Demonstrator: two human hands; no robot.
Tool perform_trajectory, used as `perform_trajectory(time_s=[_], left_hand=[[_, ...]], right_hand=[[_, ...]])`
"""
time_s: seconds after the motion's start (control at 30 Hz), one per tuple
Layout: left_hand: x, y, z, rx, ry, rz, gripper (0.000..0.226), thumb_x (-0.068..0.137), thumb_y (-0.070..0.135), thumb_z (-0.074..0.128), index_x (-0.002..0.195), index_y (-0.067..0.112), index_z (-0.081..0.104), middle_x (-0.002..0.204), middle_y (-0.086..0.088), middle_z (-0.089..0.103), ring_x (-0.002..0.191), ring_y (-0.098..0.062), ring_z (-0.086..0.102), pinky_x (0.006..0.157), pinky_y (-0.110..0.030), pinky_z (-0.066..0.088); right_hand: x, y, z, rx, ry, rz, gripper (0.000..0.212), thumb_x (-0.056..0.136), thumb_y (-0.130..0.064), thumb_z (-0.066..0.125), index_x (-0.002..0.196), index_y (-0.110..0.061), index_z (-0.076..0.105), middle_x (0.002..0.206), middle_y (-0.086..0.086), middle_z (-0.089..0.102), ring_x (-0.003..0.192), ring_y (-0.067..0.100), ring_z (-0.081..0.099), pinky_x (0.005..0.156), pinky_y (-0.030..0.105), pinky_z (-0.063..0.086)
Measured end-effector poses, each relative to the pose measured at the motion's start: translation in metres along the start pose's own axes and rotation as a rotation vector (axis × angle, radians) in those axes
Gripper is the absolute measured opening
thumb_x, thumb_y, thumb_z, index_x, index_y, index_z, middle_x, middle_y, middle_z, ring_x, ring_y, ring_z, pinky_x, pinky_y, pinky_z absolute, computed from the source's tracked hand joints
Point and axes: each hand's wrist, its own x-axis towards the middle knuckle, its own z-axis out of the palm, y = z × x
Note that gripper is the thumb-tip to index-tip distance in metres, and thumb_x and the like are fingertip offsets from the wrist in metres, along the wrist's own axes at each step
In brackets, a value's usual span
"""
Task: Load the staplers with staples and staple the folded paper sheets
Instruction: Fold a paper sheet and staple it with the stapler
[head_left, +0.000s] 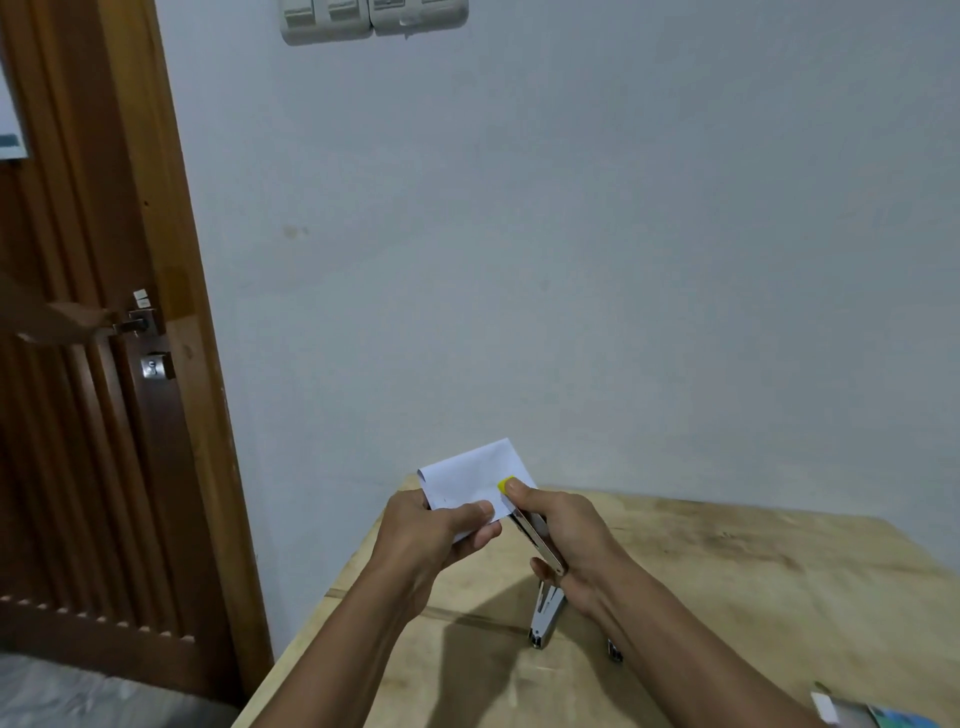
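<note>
Aloft, left grip (436, 535) pinches folded paper (475, 473), whose edge meets the stapler (537, 538) right grip (574, 535) clasps.

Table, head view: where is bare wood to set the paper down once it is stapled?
Widest bare wood: the far right of the table, between the wall and the packet at the near right corner. Crowded: under the right hand, where a second stapler and a small metal piece lie.

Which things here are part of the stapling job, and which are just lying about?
Job: paper, pinched by left hand; stapler, gripped by right hand; second stapler on table.
Lying about: packet at table's near edge; door; wall switches.
</note>
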Motion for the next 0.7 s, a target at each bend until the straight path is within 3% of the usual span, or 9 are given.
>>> perform_trajectory(time_s=[0.2,0.33,0.47,0.57,0.63,0.7], left_hand=[[0.001,-0.005,-0.006,0.025,0.030,-0.018,0.022,0.079,-0.010,0.070,0.101,-0.010,0.067,0.104,-0.027,0.070,0.074,-0.031,0.071,0.062,-0.023,0.058],[0.007,-0.007,-0.020,0.041,0.048,-0.060,0.027,0.078,-0.010,0.071,0.105,-0.011,0.065,0.107,-0.026,0.070,0.075,-0.032,0.072,0.062,-0.023,0.058],[0.014,-0.008,-0.035,0.049,0.051,-0.111,0.025,0.079,-0.009,0.071,0.104,-0.009,0.065,0.106,-0.022,0.070,0.075,-0.030,0.073,0.062,-0.022,0.058],[0.018,-0.010,-0.043,0.069,-0.017,-0.176,0.027,0.081,-0.006,0.071,0.107,-0.005,0.066,0.105,-0.017,0.071,0.078,-0.028,0.073,0.064,-0.022,0.059],[0.021,-0.012,-0.047,0.136,-0.072,-0.227,0.025,0.080,-0.003,0.072,0.105,-0.003,0.068,0.098,-0.015,0.072,0.078,-0.025,0.072,0.066,-0.022,0.060],[0.026,-0.017,-0.056,0.214,-0.074,-0.254,0.023,0.078,0.000,0.076,0.100,-0.004,0.069,0.091,-0.013,0.072,0.075,-0.023,0.072,0.068,-0.023,0.060]], right_hand=[[0.010,0.002,0.001,-0.173,0.023,-0.051,0.040,0.083,-0.037,0.074,0.060,-0.015,0.049,0.051,-0.006,0.040,0.045,0.011,0.038,0.054,0.024,0.031],[0.013,0.002,-0.009,-0.301,-0.049,0.007,0.039,0.081,-0.054,0.070,0.083,-0.015,0.069,0.073,0.000,0.053,0.068,0.017,0.050,0.061,0.026,0.039],[0.020,0.005,-0.018,-0.093,-0.052,0.109,0.036,0.094,-0.048,0.058,0.090,-0.013,0.063,0.066,0.000,0.052,0.060,0.018,0.060,0.060,0.032,0.047],[0.027,0.011,-0.013,-0.014,-0.038,0.137,0.039,0.090,-0.052,0.062,0.091,-0.014,0.056,0.065,0.000,0.042,0.045,0.013,0.041,0.047,0.024,0.032],[0.032,0.017,-0.003,-0.170,-0.022,0.081,0.036,0.083,-0.045,0.073,0.089,-0.013,0.057,0.069,0.002,0.039,0.045,0.011,0.033,0.043,0.022,0.027],[0.040,0.028,0.010,-0.288,0.011,0.026,0.023,0.079,-0.022,0.075,0.084,-0.011,0.056,0.072,0.006,0.041,0.045,0.013,0.030,0.043,0.023,0.026]])
